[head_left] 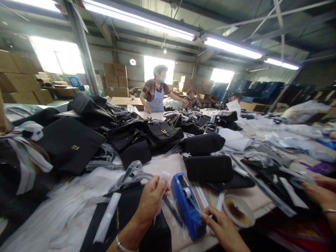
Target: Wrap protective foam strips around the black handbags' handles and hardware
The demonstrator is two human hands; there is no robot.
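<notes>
My left hand [151, 199] is closed round a folded white strip [163, 180], which stands upright between thumb and fingers. Below it lies a black bag [141, 224] with a white-wrapped strap [107, 217] on top. Just right of the strip sits a blue tape dispenser [181, 199] with a clear tape roll [187, 192] in it. My right hand [219, 224] pinches at the dispenser's front end, where clear tape [193, 203] runs from the roll to the fingertips. A round bowl [238, 211] with a brown-stained inside stands beyond that hand.
Black bags [70, 143] are heaped across the left and middle of the table. White wrapping sheets [47, 210] lie at the near left. Another person's hands [321, 192] work at the right edge over black pieces. An aproned person [156, 92] stands across the table.
</notes>
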